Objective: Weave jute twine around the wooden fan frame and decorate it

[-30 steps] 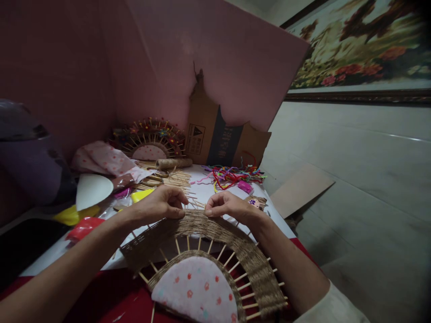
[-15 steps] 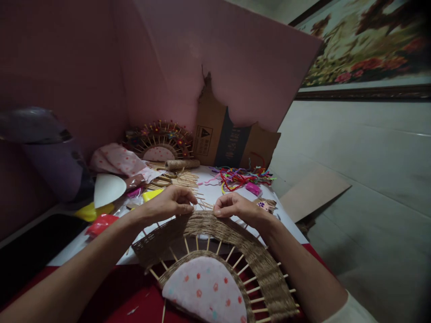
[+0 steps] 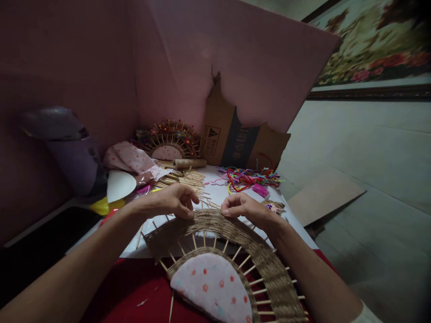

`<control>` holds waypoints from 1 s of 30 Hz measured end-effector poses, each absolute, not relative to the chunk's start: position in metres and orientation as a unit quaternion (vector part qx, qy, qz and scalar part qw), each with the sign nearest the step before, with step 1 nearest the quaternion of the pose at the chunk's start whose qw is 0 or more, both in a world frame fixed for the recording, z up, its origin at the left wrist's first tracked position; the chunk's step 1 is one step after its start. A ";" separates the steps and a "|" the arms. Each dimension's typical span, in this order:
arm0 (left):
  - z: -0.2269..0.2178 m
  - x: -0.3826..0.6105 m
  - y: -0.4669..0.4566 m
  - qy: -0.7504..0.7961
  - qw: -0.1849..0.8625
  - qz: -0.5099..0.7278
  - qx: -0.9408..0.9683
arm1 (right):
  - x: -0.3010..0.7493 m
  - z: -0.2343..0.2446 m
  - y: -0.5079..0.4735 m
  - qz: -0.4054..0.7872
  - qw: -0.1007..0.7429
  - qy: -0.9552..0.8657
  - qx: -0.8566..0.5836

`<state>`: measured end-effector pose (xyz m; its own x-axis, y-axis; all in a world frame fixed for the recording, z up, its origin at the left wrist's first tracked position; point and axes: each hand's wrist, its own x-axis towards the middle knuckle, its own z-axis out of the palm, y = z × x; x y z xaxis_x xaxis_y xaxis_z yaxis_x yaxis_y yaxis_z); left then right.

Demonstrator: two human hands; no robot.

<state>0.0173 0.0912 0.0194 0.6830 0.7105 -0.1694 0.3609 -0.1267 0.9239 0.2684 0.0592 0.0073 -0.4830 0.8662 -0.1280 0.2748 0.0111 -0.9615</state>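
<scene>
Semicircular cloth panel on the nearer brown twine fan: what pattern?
The semicircular cloth panel is whitish with scattered reddish and pale blue marks; best in head view.

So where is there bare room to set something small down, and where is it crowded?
The red surface between the left forearm and the semicircular brown twine-and-stick fan looks widest, bearing small white scraps. A small white tabletop patch lies between the pale wooden sticks and the tangled multicoloured fuzzy strands. The back left is crowded around the pink-spotted white cloth.
</scene>
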 end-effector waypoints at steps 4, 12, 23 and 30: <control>0.020 0.017 0.090 0.362 0.515 0.144 0.764 | 0.268 0.008 0.059 0.554 0.263 -0.660 -0.434; 0.019 0.016 0.092 0.370 0.504 0.141 0.768 | 0.268 0.008 0.058 0.544 0.264 -0.663 -0.441; 0.020 0.017 0.090 0.360 0.512 0.158 0.763 | 0.264 0.014 0.056 0.558 0.259 -0.648 -0.450; 0.021 0.019 0.091 0.326 0.538 0.176 0.757 | 0.265 0.013 0.057 0.551 0.267 -0.652 -0.447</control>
<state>0.0193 0.0906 0.0207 0.7259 0.6826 -0.0844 0.3043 -0.2087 0.9294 0.2648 0.0567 0.0126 -0.4576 0.8772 -0.1453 0.2897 -0.0075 -0.9571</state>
